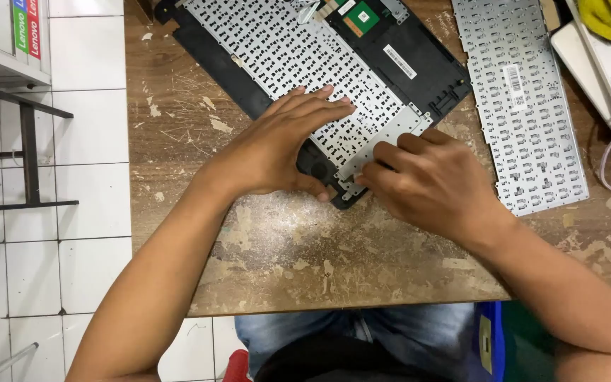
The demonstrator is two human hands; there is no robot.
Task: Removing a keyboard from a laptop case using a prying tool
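On worn table [305, 262]: left hand [277, 148] flat, open, on laptop keyboard tray [305, 49]; right hand [426, 184] grip pinching its edge.

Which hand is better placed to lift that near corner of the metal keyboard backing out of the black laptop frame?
Probably the right hand: its fingertips already sit at the near corner of the metal keyboard backing. The left hand lies flat across it, pressing the black laptop frame.
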